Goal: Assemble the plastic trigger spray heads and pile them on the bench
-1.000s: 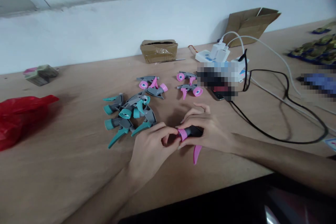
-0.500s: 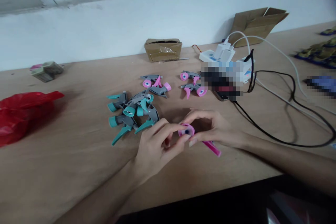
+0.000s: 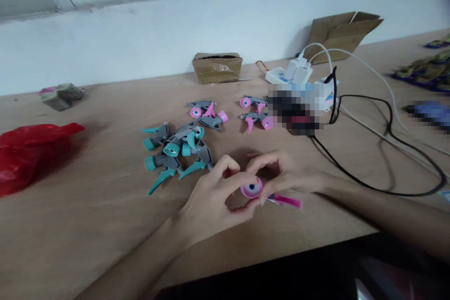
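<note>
Both hands meet over the front of the table around a trigger spray head (image 3: 251, 188) with a pink collar. My left hand (image 3: 218, 197) grips the collar's rim between thumb and index finger. From the other side, my right hand (image 3: 284, 173) holds the body, which its fingers mostly hide. The pink trigger sticks out to the right below that hand, and the collar's opening faces the camera. Just left and beyond lies a pile of grey spray heads with teal collars and triggers (image 3: 176, 150). Several grey and pink spray heads (image 3: 211, 115) lie farther back.
A red plastic bag (image 3: 31, 154) lies at the left, with small wrapped blocks (image 3: 62, 96) behind it. Along the wall stand a small carton (image 3: 218, 68) and an open carton (image 3: 337, 37). A power strip (image 3: 277, 76) and a black cable (image 3: 390, 122) occupy the right side.
My left thumb and fingers have spread wider around the collar. The spray head has turned slightly, its opening now showing more fully and its trigger lying flatter to the right.
</note>
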A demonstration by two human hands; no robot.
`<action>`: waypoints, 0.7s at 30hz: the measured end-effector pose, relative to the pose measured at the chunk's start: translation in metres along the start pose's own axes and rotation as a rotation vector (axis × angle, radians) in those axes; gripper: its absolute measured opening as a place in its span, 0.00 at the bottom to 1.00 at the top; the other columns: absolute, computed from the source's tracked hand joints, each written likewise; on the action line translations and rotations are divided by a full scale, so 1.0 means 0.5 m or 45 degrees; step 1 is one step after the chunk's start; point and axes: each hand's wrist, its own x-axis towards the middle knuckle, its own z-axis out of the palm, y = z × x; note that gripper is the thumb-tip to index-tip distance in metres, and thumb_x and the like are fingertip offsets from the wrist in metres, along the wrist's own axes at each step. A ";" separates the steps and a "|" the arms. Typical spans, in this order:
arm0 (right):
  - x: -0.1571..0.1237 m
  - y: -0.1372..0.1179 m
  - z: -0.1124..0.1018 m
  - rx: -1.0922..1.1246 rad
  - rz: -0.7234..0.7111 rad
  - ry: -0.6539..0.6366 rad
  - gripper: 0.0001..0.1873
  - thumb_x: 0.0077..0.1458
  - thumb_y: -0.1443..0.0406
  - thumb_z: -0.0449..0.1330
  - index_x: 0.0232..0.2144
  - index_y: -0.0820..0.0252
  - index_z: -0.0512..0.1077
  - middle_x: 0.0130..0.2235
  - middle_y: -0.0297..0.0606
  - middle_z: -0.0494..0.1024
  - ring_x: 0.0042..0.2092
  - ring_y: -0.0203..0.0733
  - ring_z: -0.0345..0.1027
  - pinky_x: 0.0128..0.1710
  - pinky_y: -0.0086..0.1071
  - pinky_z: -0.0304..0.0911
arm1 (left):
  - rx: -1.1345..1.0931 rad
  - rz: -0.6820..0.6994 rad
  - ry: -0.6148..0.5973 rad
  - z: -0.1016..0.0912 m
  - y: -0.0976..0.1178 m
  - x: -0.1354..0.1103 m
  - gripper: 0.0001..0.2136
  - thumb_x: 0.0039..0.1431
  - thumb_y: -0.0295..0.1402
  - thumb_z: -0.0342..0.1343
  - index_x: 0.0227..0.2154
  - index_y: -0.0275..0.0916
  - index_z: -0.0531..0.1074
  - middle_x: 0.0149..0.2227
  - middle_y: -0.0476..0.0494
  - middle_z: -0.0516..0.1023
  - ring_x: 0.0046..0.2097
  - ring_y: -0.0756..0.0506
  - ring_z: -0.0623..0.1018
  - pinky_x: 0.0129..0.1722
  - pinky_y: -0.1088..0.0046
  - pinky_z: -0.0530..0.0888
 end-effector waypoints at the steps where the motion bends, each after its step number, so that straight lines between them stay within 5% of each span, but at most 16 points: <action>1: 0.001 0.002 0.000 -0.046 -0.004 -0.009 0.14 0.38 0.67 0.69 0.32 0.57 0.76 0.34 0.30 0.78 0.39 0.36 0.72 0.52 0.38 0.60 | 0.004 0.015 -0.036 0.000 0.000 0.000 0.07 0.52 0.31 0.58 0.35 0.41 0.71 0.34 0.49 0.62 0.30 0.53 0.67 0.25 0.79 0.68; 3: 0.002 0.004 0.001 -0.124 -0.010 0.000 0.12 0.37 0.65 0.70 0.30 0.57 0.76 0.32 0.29 0.78 0.38 0.36 0.72 0.58 0.42 0.50 | 0.022 0.048 -0.083 -0.001 -0.002 -0.001 0.06 0.53 0.31 0.57 0.35 0.41 0.71 0.33 0.49 0.61 0.30 0.54 0.66 0.26 0.79 0.68; 5: 0.002 0.005 0.003 -0.101 -0.008 0.041 0.13 0.37 0.65 0.70 0.31 0.56 0.76 0.32 0.30 0.78 0.38 0.36 0.71 0.57 0.42 0.53 | 0.063 0.079 -0.039 0.001 -0.004 -0.003 0.06 0.54 0.30 0.57 0.36 0.42 0.71 0.33 0.50 0.60 0.29 0.54 0.66 0.25 0.79 0.67; 8: 0.001 -0.001 0.007 0.063 -0.015 0.109 0.18 0.38 0.66 0.69 0.36 0.55 0.75 0.37 0.33 0.78 0.39 0.39 0.71 0.43 0.38 0.66 | 0.117 0.110 0.226 0.007 -0.006 -0.008 0.09 0.54 0.28 0.57 0.38 0.43 0.69 0.32 0.51 0.61 0.28 0.55 0.65 0.24 0.81 0.66; 11: -0.003 -0.011 0.009 -0.075 -0.104 0.197 0.19 0.37 0.65 0.70 0.36 0.55 0.75 0.38 0.34 0.78 0.40 0.40 0.72 0.50 0.43 0.61 | 0.144 0.128 0.398 0.011 -0.006 -0.012 0.10 0.52 0.28 0.59 0.37 0.41 0.67 0.31 0.51 0.61 0.26 0.55 0.63 0.22 0.82 0.65; 15: -0.008 -0.014 0.008 -0.450 -0.273 0.292 0.20 0.36 0.62 0.70 0.36 0.51 0.75 0.39 0.31 0.79 0.43 0.39 0.72 0.61 0.47 0.41 | 0.207 0.138 0.325 0.009 -0.008 -0.013 0.05 0.55 0.29 0.57 0.35 0.43 0.69 0.31 0.51 0.59 0.28 0.54 0.64 0.23 0.81 0.65; 21: -0.011 0.001 0.010 -0.567 -0.345 0.330 0.20 0.38 0.61 0.70 0.38 0.48 0.74 0.36 0.27 0.80 0.40 0.37 0.73 0.60 0.44 0.43 | 0.215 0.125 0.204 0.013 -0.016 -0.016 0.05 0.57 0.29 0.55 0.36 0.43 0.70 0.31 0.51 0.59 0.27 0.53 0.62 0.23 0.79 0.63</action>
